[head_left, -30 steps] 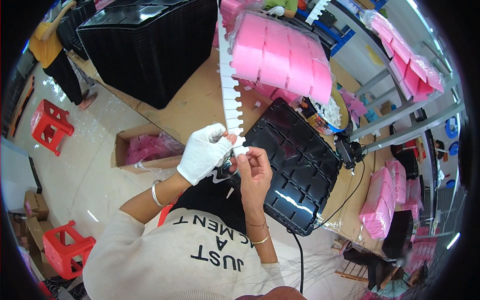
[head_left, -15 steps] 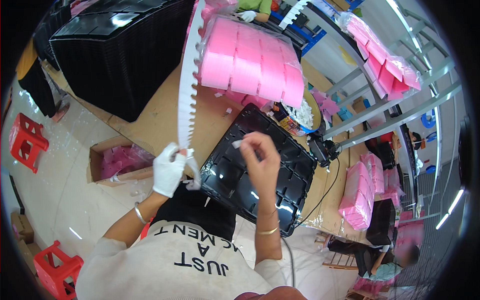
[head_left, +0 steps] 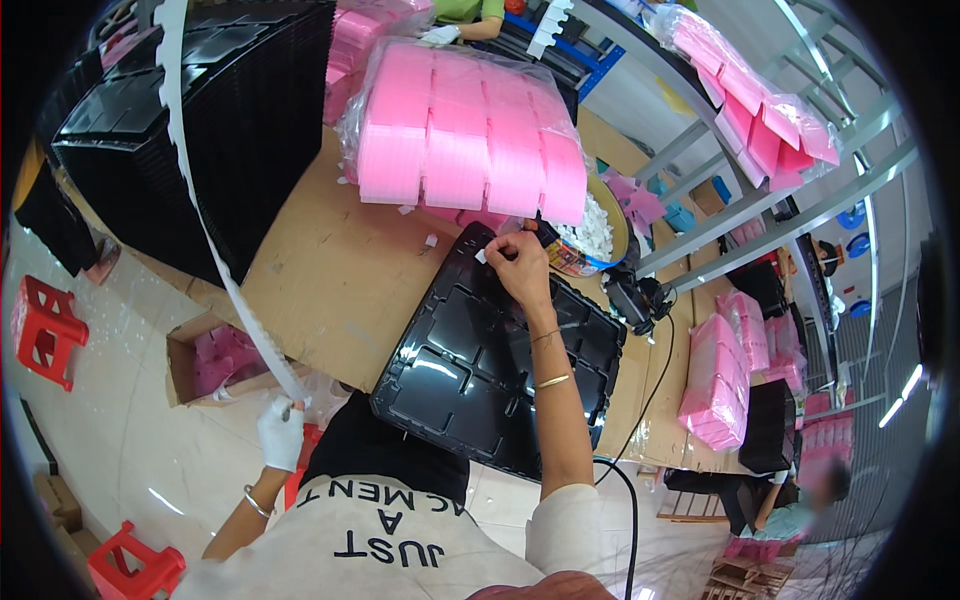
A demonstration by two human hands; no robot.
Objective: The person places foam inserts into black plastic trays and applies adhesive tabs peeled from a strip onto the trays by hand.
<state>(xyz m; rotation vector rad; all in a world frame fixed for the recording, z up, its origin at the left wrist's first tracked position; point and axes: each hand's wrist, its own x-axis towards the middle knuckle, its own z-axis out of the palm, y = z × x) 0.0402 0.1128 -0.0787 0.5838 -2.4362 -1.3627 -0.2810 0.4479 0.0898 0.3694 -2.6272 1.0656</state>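
My left hand (head_left: 281,433), in a white glove, is low at the left with its fingers closed on the end of a long white strip (head_left: 213,238). The strip has a notched edge and runs up past the top of the view. My bare right hand (head_left: 522,270) pinches a small white sticker (head_left: 481,256) over the far corner of a black plastic tray (head_left: 465,365). That tray has moulded compartments and lies at a slant on the table's near edge. Whether the sticker touches the tray I cannot tell.
On the cardboard-covered table (head_left: 310,300) stand a tall stack of black trays (head_left: 270,130), a wrapped bundle of pink sheets (head_left: 460,150) and a round tub of white scraps (head_left: 595,235). A cable (head_left: 645,410) passes right of the tray. A cardboard box (head_left: 185,370) and red stools (head_left: 135,560) are at the left.
My left hand has moved down and left, drawing the strip with it away from the tray. My right hand has reached farther out with the sticker, to the tray's far corner.
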